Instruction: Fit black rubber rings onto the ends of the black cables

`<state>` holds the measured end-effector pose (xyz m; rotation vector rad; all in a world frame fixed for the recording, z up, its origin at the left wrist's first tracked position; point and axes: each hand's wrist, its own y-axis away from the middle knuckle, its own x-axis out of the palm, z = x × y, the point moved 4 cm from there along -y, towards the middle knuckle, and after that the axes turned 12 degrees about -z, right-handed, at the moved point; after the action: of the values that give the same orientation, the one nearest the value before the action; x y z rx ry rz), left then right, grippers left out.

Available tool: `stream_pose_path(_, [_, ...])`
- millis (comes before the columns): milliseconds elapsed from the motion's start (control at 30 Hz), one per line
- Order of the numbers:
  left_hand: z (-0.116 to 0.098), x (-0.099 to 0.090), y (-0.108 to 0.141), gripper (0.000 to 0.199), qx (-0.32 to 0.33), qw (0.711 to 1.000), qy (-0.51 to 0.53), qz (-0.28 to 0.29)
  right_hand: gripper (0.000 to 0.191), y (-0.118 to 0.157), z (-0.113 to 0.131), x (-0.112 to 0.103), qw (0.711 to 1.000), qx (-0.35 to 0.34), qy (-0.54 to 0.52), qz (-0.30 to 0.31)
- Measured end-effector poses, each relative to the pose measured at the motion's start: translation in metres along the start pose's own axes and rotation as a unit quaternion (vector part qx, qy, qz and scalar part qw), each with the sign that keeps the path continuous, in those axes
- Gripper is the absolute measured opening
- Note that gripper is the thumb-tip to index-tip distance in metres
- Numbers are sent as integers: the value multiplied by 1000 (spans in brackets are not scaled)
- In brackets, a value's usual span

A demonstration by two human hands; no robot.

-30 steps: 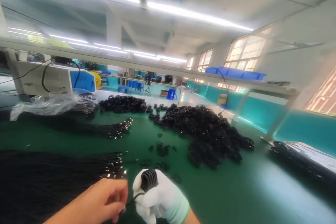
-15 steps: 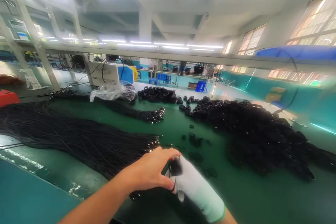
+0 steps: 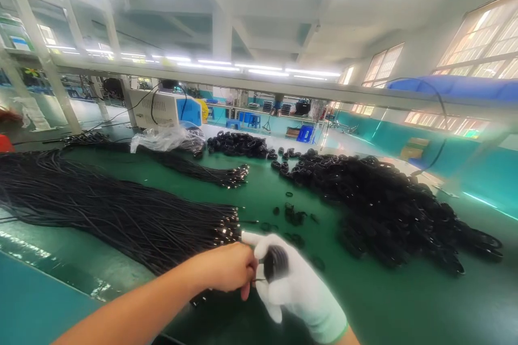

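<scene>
Over the green table, the right hand has fingers clamped on a black coil, the left hand's pinching its end.

Right hand wears close-fitting white fabric glove; long cuff ends in thin green edge. Left hand and left forearm are bare.

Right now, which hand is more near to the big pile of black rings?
Right. The gloved right hand, holding a ridged black piece, is in front of the pile, to its left. The bare left hand is farther left, beside the glove.
</scene>
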<state>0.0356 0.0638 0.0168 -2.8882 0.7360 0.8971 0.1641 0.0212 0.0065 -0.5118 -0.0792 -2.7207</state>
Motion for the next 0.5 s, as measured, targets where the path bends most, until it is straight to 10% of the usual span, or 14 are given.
stream_pose_path(333, [-34, -13, 11, 16, -26, 928, 367, -64, 52, -6, -6, -2, 991, -36, -125, 13])
stream_pose_path(500, [-34, -25, 13, 25, 29, 969, 132, -209, 56, -6, -6, -3, 994, -5, -111, 10])
